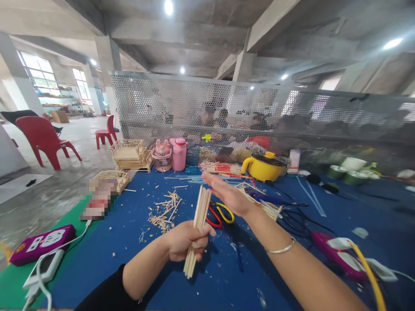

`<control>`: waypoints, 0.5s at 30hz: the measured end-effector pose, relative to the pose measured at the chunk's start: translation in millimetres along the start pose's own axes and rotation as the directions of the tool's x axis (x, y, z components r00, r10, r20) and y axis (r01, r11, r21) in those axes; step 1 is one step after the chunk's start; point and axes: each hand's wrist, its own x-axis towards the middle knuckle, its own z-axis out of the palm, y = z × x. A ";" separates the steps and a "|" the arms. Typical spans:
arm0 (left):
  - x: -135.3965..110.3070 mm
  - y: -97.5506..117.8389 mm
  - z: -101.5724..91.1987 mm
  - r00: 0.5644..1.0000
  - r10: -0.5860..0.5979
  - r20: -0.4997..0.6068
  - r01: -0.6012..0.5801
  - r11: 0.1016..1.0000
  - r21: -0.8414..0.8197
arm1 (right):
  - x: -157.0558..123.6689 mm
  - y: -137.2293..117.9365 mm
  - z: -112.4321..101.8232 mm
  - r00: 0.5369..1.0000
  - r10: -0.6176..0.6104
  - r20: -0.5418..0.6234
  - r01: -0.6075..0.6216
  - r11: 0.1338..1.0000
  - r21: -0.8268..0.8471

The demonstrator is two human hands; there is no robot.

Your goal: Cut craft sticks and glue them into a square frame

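A bundle of thin wooden sticks (202,205) is wrapped in the fingers of my left hand (186,241), standing tilted above the blue table. My right hand (227,194) is held flat with its fingers stretched out, close beside the upper end of the bundle; whether it touches the sticks I cannot tell. Behind the bundle lies a pair of scissors (226,213) with red and yellow handles, partly hidden by the hands. Left of the bundle, a heap of short broken stick pieces (165,211) is spread on the table.
Wooden stick structures (131,154) stand at the back left, next to a pink bottle (179,154). A yellow electric pot (265,167) is at the back. Black cables (300,222) and a purple power strip (337,255) lie right. A purple box (42,244) and phone are left.
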 end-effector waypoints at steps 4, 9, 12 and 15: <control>-1.2 0.1 1.4 0.993 -0.090 -0.078 0.089 0.996 -0.021 | 29.9 12.4 -5.6 0.989 0.103 0.101 -0.075 0.966 -0.246; 7.3 7.1 -1.7 0.916 0.080 -0.392 -0.180 0.958 -0.225 | 77.9 46.6 -46.2 0.913 0.200 -0.354 -0.393 0.659 -0.641; 12.2 5.1 -5.4 0.859 0.098 -0.503 -0.257 0.931 -0.258 | 108.5 62.7 -75.4 0.841 0.220 -0.494 -0.534 0.483 -0.694; 15.1 1.2 -7.5 0.849 0.077 -0.523 -0.253 0.928 -0.272 | 133.7 75.2 -96.1 0.759 0.234 -0.608 -0.651 0.324 -0.687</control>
